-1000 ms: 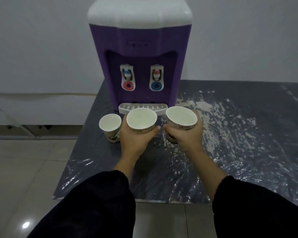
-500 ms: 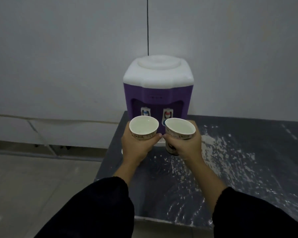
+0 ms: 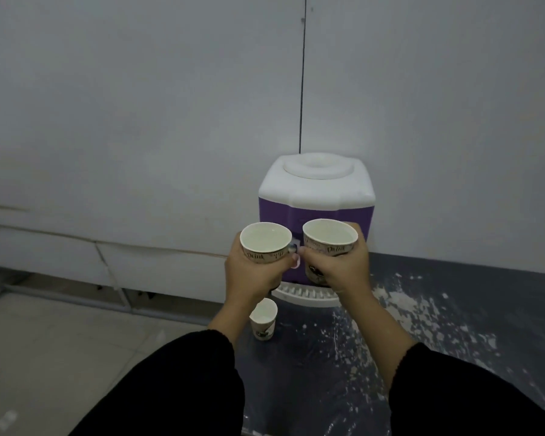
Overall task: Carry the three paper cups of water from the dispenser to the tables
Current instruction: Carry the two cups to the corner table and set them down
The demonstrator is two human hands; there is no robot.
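Observation:
Two printed paper cups of water are held up side by side in front of the purple and white dispenser [image 3: 317, 190]. My left hand [image 3: 252, 276] grips the left cup [image 3: 265, 242]. My right hand [image 3: 343, 267] grips the right cup [image 3: 329, 237]. Both cups are upright, well above the table. A third paper cup [image 3: 263, 319] stands on the dark table [image 3: 453, 325], below my left wrist and just in front of the dispenser's white drip tray [image 3: 306, 294].
The dark table top is covered with a shiny plastic sheet flecked with white marks. A grey wall stands behind the dispenser, with a thin black cable [image 3: 302, 89] running up it. Tiled floor [image 3: 60, 357] lies to the left of the table.
Both hands have lifted their cups higher and pulled back from the dispenser, which now looks smaller and farther away. The third cup has come back into view on the table.

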